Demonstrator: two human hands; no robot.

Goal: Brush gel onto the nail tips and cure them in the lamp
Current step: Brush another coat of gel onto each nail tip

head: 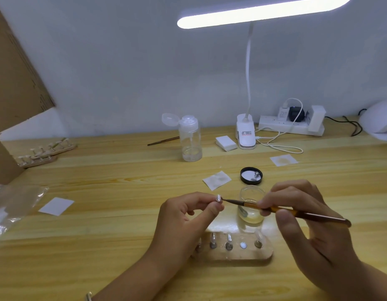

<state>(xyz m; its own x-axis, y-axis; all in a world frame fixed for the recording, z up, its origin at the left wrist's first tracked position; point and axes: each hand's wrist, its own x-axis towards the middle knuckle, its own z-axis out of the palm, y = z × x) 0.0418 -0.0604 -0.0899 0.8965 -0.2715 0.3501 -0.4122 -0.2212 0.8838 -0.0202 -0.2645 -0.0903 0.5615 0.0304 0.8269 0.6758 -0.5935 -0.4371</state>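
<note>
My left hand (188,216) pinches a small clear nail tip (218,198) between thumb and fingertips above the table. My right hand (301,218) grips a brown-handled gel brush (275,210), and its dark bristles touch the nail tip. Just behind the brush stands an open glass gel jar (251,205) with clear gel at its bottom. Below my hands lies a wooden holder (238,254) carrying several nail tips on metal stands. The white curing lamp (379,122) sits at the far right edge of the table.
The jar's black lid (251,175) lies behind the jar. White wipes (217,180) and a paper square (56,206) lie about. A pump bottle (191,140), a clip desk lamp (245,135), a power strip (292,124), two more holders (42,153) and a plastic bag (12,205) stand around.
</note>
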